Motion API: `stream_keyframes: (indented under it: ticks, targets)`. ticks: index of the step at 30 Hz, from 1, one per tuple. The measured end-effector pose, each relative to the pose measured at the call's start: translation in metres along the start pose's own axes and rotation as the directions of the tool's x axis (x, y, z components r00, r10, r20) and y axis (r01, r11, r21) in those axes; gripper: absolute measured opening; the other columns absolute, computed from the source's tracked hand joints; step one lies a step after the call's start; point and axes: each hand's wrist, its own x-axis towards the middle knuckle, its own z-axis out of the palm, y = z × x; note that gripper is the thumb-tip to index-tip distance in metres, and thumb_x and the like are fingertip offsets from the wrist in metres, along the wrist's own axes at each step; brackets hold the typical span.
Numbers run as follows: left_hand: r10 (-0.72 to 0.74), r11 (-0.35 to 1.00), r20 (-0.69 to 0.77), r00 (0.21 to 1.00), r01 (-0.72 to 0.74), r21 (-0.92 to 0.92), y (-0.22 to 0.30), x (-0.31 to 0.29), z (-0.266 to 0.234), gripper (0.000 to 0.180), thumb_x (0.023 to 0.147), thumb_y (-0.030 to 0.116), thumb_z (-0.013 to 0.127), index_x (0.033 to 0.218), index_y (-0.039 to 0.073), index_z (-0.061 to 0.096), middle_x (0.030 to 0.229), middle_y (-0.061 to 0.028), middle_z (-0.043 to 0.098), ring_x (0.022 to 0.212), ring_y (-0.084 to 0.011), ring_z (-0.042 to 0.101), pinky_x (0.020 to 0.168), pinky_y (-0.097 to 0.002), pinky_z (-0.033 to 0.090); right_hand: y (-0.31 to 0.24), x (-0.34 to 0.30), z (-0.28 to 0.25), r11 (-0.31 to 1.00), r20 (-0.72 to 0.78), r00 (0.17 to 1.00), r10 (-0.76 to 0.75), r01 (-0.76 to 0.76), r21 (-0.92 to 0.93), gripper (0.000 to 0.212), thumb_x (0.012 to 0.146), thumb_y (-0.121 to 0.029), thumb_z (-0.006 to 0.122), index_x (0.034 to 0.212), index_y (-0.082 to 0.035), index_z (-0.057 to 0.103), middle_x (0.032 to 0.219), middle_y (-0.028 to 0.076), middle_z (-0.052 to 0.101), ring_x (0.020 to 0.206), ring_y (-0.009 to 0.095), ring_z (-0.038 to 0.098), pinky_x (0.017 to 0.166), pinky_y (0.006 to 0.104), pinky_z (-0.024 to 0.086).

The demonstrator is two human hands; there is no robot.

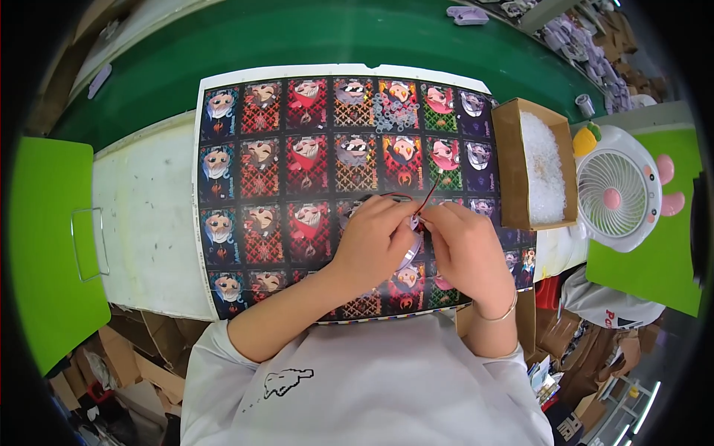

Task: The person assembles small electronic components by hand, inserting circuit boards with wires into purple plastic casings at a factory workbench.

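My left hand (375, 241) and my right hand (472, 249) meet fingertip to fingertip over the printed sheet, both closed. Between them is a small pale purple plastic part (410, 255), mostly covered by the left fingers. Thin red and black wires (426, 198) come out at the fingertips, one stretch rising to the right, another looping over the left fingers. The right thumb and forefinger pinch where the wires meet the part; the exact contact is hidden.
Under my hands lies a large sheet (260, 193) printed with rows of cartoon cards. Small translucent rings (396, 113) are heaped on its far part. To the right stand a cardboard box (513, 167) of tiny white pieces (547, 160) and a white fan (613, 186). Beyond runs a green conveyor belt (297, 37).
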Motion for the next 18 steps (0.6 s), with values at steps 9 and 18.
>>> stream_keyframes:
  ticks: [9, 18]
  targets:
    - [-0.004, 0.994, -0.006, 1.0, 0.003, -0.108, -0.003, -0.002, -0.001, 0.028, 0.083, 0.0, 0.056, 0.11, -0.004, 0.064, 0.087, -0.017, 0.062, 0.085, -0.0342, 0.057, 0.077, -0.043, 0.046, 0.041, -0.007, -0.005, 0.964, -0.072, 0.98, 0.187, -0.197, -0.179, 0.006, 0.084, -0.004, 0.062, 0.089, -0.001, 0.063, 0.085, 0.017, 0.06, 0.081, 0.038, 0.058, 0.072, 0.0451, 0.047]
    - [-0.1, 0.893, -0.179, 0.979, 0.009, -0.45, -0.003, -0.012, -0.018, 0.055, 0.088, 0.022, 0.051, 0.137, -0.002, 0.042, 0.13, -0.0152, 0.05, 0.116, -0.0245, 0.051, 0.1, -0.0395, 0.042, -0.013, -0.019, 0.039, 0.938, -0.072, 0.991, -0.109, 0.126, 0.323, 0.067, 0.077, -0.015, 0.078, 0.134, 0.002, 0.045, 0.131, 0.023, 0.044, 0.118, 0.041, 0.049, 0.101, 0.0455, 0.042]
